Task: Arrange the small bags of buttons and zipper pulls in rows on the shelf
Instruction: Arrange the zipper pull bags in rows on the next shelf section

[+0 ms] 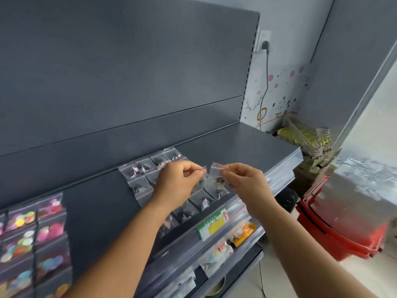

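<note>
Grey shelf (247, 140): rows of bags (141, 175)
Left hand (178, 181): pinches bag (200, 179)
Right hand (242, 179): pinches another bag (217, 179)
Right side: red baskets (335, 237)

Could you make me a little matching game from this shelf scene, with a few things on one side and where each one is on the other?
Things:
1. small bag
2. bags of colourful buttons
3. red basket
4. green and yellow price label

Places:
A. on the shelf's front edge strip
B. pinched between left hand and right hand
C. on the floor, right of the shelf
D. in rows at the shelf's left end

Pairs: 1-B, 2-D, 3-C, 4-A
</note>
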`<state>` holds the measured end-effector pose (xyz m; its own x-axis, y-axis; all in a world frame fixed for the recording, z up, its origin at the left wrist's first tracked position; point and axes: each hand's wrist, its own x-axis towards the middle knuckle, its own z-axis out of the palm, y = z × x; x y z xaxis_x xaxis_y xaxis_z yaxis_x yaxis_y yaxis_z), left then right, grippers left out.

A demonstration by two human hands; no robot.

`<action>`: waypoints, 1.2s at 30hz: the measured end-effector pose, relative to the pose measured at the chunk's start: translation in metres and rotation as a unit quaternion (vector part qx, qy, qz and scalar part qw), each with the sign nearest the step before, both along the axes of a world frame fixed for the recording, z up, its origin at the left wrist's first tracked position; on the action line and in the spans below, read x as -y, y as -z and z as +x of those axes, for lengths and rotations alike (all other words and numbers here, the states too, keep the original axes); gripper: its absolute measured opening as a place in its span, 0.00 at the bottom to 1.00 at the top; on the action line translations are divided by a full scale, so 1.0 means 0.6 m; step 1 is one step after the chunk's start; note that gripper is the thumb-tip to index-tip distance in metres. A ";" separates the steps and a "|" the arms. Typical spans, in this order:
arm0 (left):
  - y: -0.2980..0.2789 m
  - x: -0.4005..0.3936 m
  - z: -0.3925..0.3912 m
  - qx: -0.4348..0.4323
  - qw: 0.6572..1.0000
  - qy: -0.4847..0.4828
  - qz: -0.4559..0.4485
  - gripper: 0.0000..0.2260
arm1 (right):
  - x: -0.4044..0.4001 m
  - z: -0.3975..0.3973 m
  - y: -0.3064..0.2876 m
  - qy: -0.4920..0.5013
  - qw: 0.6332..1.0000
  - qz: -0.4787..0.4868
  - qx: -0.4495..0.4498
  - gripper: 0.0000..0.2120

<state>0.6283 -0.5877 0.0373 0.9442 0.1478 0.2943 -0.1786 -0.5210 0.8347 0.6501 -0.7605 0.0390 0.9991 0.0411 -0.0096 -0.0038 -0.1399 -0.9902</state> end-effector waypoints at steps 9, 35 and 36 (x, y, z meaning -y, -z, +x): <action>-0.003 -0.027 0.130 -0.021 0.999 -0.038 0.008 0.04 | -0.012 0.148 0.002 -0.012 0.998 -0.056 0.025 0.09; 0.083 -0.029 0.386 -0.157 0.953 -0.219 0.139 0.08 | -0.093 0.504 0.098 -0.211 0.948 -0.231 0.057 0.09; 0.085 -0.029 0.386 -0.155 0.949 -0.227 0.157 0.10 | -0.094 0.507 0.099 -0.215 0.941 -0.250 0.075 0.11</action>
<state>0.8598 -0.5706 -0.0136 0.8532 0.5101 0.1091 0.3523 -0.7178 0.6006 0.9543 -0.7043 -0.0202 0.8826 0.4702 0.0047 0.2946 -0.5450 -0.7850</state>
